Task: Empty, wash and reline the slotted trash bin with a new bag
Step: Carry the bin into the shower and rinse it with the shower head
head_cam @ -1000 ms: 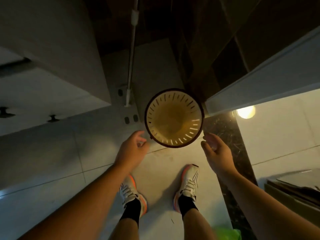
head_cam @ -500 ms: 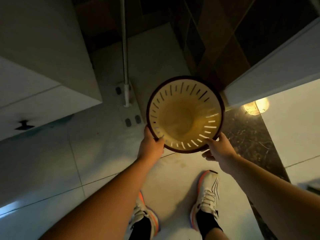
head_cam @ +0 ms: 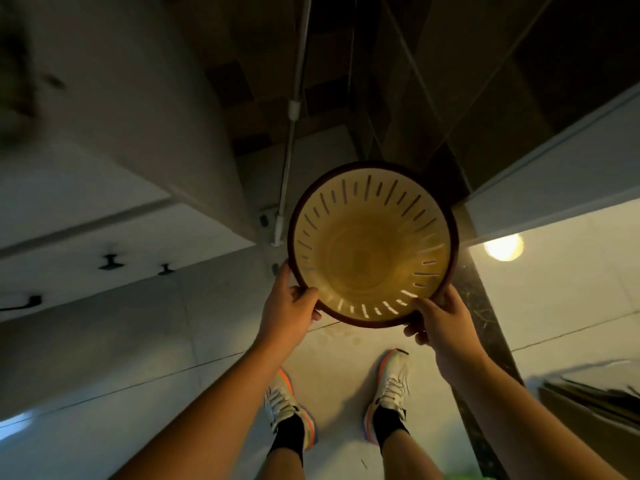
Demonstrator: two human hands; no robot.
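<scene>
Presently, left hand (head_cam: 289,315) and right hand (head_cam: 441,323) each grasp the near rim of the upright slotted trash bin (head_cam: 372,251), fingers curled.

Yellowish slotted bin (head_cam: 372,251), dark, perhaps brown rim; white-and-orange shoes (head_cam: 389,386).

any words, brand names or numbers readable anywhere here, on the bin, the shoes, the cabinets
None can be read.
Slotted trash bin: only slots and a dark rim, no lettering visible.
Shoes: markings too blurred to read.
Cabinets: plain fronts with knobs, no text.
</scene>
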